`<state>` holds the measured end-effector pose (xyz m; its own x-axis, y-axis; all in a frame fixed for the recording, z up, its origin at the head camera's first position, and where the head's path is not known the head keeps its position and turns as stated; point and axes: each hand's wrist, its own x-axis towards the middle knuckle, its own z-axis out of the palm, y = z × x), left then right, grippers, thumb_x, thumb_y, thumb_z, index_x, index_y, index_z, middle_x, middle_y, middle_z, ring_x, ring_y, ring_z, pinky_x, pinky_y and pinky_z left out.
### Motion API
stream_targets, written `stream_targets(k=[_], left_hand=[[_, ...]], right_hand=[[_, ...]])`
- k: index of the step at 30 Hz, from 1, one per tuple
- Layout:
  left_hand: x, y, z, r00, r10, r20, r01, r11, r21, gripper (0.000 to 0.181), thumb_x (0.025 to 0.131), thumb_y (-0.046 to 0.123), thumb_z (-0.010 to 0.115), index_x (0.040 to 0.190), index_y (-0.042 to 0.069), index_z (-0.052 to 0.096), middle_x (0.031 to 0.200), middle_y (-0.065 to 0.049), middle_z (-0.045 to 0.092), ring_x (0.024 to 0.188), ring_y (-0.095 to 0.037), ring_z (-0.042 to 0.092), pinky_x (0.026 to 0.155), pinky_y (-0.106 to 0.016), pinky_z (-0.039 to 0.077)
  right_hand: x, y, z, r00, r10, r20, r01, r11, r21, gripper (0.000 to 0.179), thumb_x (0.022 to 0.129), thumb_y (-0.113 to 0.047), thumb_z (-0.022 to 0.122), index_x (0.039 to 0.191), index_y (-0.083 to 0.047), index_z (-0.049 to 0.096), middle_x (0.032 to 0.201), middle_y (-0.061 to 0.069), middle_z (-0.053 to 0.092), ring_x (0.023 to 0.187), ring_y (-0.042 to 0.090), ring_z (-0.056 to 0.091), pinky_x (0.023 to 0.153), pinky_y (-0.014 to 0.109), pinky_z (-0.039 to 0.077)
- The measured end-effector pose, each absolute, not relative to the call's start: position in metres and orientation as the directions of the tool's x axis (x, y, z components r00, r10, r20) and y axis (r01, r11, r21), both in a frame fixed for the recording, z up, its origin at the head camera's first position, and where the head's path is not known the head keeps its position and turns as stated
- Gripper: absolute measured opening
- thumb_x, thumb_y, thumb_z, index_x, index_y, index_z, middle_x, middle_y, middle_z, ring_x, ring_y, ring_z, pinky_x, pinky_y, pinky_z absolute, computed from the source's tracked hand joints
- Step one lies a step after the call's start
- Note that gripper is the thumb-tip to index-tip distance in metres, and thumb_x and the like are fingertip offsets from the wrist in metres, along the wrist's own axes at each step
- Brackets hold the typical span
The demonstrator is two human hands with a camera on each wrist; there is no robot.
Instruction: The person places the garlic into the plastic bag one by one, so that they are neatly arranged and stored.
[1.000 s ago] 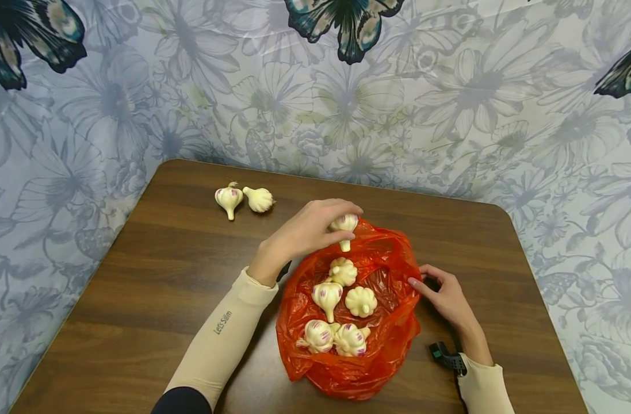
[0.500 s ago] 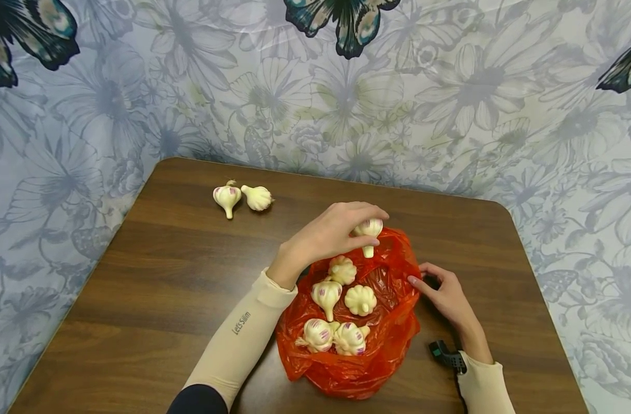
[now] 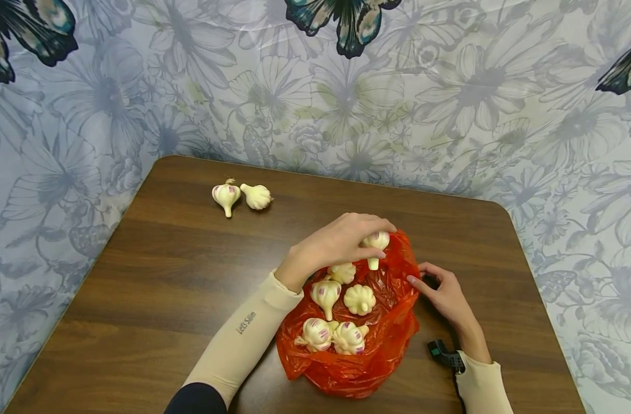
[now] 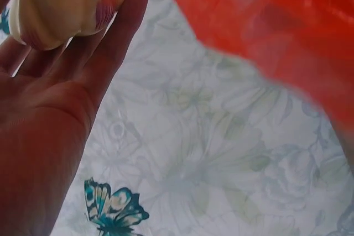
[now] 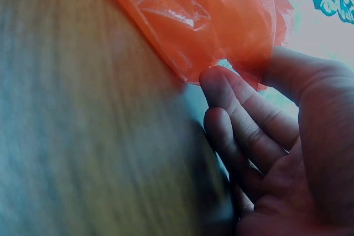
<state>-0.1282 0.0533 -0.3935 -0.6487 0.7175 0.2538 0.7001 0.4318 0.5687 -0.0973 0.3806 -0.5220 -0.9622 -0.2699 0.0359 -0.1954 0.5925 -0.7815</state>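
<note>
My left hand (image 3: 341, 244) grips a garlic bulb (image 3: 376, 241) between thumb and fingers, stem downward, over the far part of an open red plastic bag (image 3: 346, 376). In the left wrist view the purple-streaked garlic bulb (image 4: 72, 4) rests against the fingers. At the bag's right side my right hand (image 3: 447, 296) pinches its edge; in the right wrist view the thumb is partly behind the red film (image 5: 221, 20). Several garlic bulbs lie in the bag, among them a pale one (image 3: 359, 300) and a purple-streaked one (image 3: 326, 296). My left hand partly covers another bulb (image 3: 342, 272).
Two more garlic bulbs, one stem-down (image 3: 226, 196) and one on its side (image 3: 256, 197), lie at the far left of the brown wooden table (image 3: 155, 276). A flowered wall covering (image 3: 294, 115) rises behind the table's far edge.
My left hand has carried the garlic bulb to the right and then a little lower, over the bag. The right hand has stayed at the bag's edge.
</note>
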Motion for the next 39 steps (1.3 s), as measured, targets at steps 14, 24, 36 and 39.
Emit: stream_targets(k=[14, 24, 36, 39], left_hand=[[-0.133, 0.072, -0.416, -0.602, 0.792, 0.106, 0.714, 0.474, 0.516, 0.035, 0.099, 0.028, 0.076, 0.129, 0.012, 0.069, 0.121, 0.003, 0.073, 0.109, -0.011, 0.068, 0.099, -0.024, 0.052], [-0.132, 0.082, -0.426, -0.623, 0.782, 0.008, 0.703, 0.556, 0.444, 0.022, 0.101, 0.023, 0.072, 0.120, 0.011, 0.070, 0.104, 0.004, 0.068, 0.094, -0.010, 0.062, 0.088, -0.024, 0.051], [-0.132, 0.086, -0.440, -0.625, 0.775, -0.090, 0.700, 0.608, 0.375, 0.031, 0.099, 0.020, 0.076, 0.129, 0.013, 0.069, 0.118, 0.001, 0.072, 0.112, -0.016, 0.067, 0.097, -0.027, 0.054], [-0.132, 0.088, -0.443, -0.624, 0.774, -0.109, 0.703, 0.617, 0.355, 0.037, 0.100, 0.022, 0.075, 0.135, 0.015, 0.068, 0.126, 0.000, 0.071, 0.120, -0.018, 0.065, 0.103, -0.030, 0.053]], right_hand=[[-0.097, 0.378, -0.518, -0.964, -0.264, 0.029, -0.187, 0.597, -0.780, 0.012, 0.100, -0.022, 0.074, 0.110, -0.015, 0.074, 0.096, 0.002, 0.072, 0.094, 0.011, 0.059, 0.087, 0.022, 0.044], [-0.088, 0.364, -0.496, -0.963, -0.268, 0.032, -0.191, 0.594, -0.782, 0.011, 0.100, -0.013, 0.073, 0.108, -0.006, 0.073, 0.094, 0.008, 0.071, 0.089, 0.009, 0.059, 0.085, 0.022, 0.046], [-0.094, 0.377, -0.518, -0.964, -0.264, 0.037, -0.193, 0.597, -0.779, 0.012, 0.100, -0.022, 0.075, 0.110, -0.016, 0.074, 0.097, 0.002, 0.072, 0.095, 0.010, 0.058, 0.089, 0.022, 0.043], [-0.093, 0.377, -0.518, -0.963, -0.266, 0.039, -0.196, 0.597, -0.778, 0.011, 0.100, -0.022, 0.075, 0.110, -0.016, 0.074, 0.096, 0.002, 0.071, 0.095, 0.010, 0.058, 0.088, 0.022, 0.043]])
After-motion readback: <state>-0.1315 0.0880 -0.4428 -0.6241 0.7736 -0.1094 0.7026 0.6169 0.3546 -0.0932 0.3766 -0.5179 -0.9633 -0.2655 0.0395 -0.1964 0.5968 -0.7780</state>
